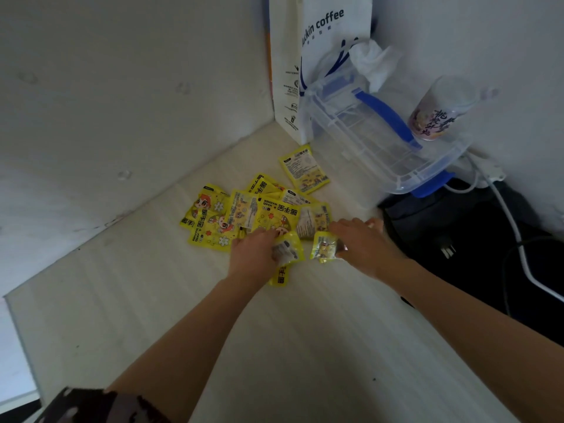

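Note:
Several yellow hand-warmer packets (241, 213) lie in a loose heap on a pale wooden surface (274, 346), with one packet (303, 167) apart at the back. My left hand (254, 254) grips a yellow packet (290, 250) at the near edge of the heap; another packet (280, 276) shows beneath that hand. My right hand (360, 239) pinches a small crumpled yellow packet (323, 247) just right of it. The two hands are a short gap apart.
A clear plastic storage box with blue handles (381, 138) stands at the back right, with a printed cup (436, 111) on its lid. A white paper coffee bag (305, 56) leans in the corner. A black bag (473, 239) and white cables (512, 227) lie at the right.

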### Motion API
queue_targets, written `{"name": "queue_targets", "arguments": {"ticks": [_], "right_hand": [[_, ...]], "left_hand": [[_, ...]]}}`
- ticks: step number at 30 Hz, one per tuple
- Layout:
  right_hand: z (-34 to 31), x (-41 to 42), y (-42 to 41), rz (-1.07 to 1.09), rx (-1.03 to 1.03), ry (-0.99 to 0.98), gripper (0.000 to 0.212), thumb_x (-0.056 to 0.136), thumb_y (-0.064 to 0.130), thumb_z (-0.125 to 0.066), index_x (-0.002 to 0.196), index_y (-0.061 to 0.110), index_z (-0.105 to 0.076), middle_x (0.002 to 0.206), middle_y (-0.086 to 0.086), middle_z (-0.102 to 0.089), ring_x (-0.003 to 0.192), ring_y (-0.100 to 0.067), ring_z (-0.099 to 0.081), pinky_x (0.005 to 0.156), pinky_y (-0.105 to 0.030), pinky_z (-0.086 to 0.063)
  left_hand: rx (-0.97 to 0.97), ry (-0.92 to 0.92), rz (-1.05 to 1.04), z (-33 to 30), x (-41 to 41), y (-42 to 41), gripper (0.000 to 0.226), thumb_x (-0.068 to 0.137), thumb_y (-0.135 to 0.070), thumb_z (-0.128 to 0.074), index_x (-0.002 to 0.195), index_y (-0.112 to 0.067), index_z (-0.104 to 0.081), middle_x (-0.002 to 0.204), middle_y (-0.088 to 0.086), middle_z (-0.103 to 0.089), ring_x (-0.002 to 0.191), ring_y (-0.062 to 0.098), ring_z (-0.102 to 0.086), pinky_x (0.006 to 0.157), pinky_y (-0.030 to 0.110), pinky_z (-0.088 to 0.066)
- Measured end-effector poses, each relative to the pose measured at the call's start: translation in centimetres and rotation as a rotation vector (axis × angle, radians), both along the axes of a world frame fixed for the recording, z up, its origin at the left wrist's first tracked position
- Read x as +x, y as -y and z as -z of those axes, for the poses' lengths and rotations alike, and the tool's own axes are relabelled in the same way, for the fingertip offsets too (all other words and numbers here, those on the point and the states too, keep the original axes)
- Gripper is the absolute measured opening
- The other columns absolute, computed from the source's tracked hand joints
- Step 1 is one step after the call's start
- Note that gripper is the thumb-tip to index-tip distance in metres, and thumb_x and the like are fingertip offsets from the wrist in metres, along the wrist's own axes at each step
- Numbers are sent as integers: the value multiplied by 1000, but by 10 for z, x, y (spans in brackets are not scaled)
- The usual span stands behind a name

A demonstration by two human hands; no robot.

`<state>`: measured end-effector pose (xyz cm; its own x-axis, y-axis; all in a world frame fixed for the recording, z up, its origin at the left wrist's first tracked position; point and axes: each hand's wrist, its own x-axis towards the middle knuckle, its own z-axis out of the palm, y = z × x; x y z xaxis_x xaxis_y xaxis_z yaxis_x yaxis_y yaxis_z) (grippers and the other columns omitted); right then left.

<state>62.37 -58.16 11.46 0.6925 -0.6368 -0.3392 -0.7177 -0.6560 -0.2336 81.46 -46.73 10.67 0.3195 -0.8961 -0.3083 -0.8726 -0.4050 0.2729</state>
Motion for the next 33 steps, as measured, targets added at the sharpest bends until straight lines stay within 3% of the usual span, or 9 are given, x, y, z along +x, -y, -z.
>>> {"name": "queue_targets", "arguments": {"ticks": [2,6,8,11,14,16,20,27,33], "right_hand": [[0,10,2,-14,-21,54,36,86,25,-62,121,28,-51,111,4,-53,107,-20,-48,93,-42,-24],[-1,28,13,-15,34,129,39,85,22,-65,122,21,-52,128,0,-47,112,-25,-44,88,-36,-29],[-1,36,18,-30,55,123,49,84,23,-67,129,20,-49,139,-2,-42,118,-27,-40,90,-38,-33],[0,47,28,-8,89,78,57,83,23,-70,134,21,-47,149,-1,-33,129,-30,-34,97,-40,-34],[7,55,35,19,137,60,60,77,24,-73,131,20,-49,145,0,-38,130,-32,-35,100,-43,-37],[12,57,37,14,164,46,60,74,26,-73,129,21,-49,140,2,-44,128,-32,-36,100,-47,-37],[14,59,38,35,179,-3,57,77,24,-72,128,22,-46,135,1,-45,124,-33,-34,95,-41,-35],[9,61,37,12,155,-82,64,77,30,-73,133,20,-43,126,-8,-45,122,-30,-38,96,-41,-33],[1,49,31,54,181,-10,52,81,31,-68,127,21,-45,113,-4,-50,107,-24,-51,89,-39,-30]], "left_hand": [[-18,-148,-143,0,12,0,44,83,-19,-66,125,-13,-55,122,9,-57,112,30,-55,90,41,-45],[-107,-357,-378,4,24,5,26,74,-22,-74,96,-12,-65,97,6,-67,88,25,-64,65,30,-48],[-135,-398,-461,6,25,10,27,72,-23,-76,94,-12,-66,98,7,-66,88,25,-64,67,31,-51],[-149,-373,-504,10,23,16,35,71,-26,-77,99,-10,-65,112,9,-52,101,30,-57,84,43,-53],[-142,-366,-512,12,20,18,34,72,-26,-78,99,-11,-63,114,10,-49,104,30,-54,86,40,-50],[-152,-357,-514,13,19,18,33,71,-25,-78,97,-11,-62,111,9,-51,99,26,-54,79,36,-49],[-126,-367,-529,13,18,18,31,71,-22,-77,96,-11,-63,102,3,-48,86,19,-51,68,29,-42],[-143,-445,-566,15,18,12,28,70,-21,-76,95,-14,-66,91,1,-69,82,18,-65,57,21,-46],[-162,-430,-578,6,18,4,29,76,-25,-75,101,-17,-62,91,-4,-64,83,16,-60,68,29,-49]]}}
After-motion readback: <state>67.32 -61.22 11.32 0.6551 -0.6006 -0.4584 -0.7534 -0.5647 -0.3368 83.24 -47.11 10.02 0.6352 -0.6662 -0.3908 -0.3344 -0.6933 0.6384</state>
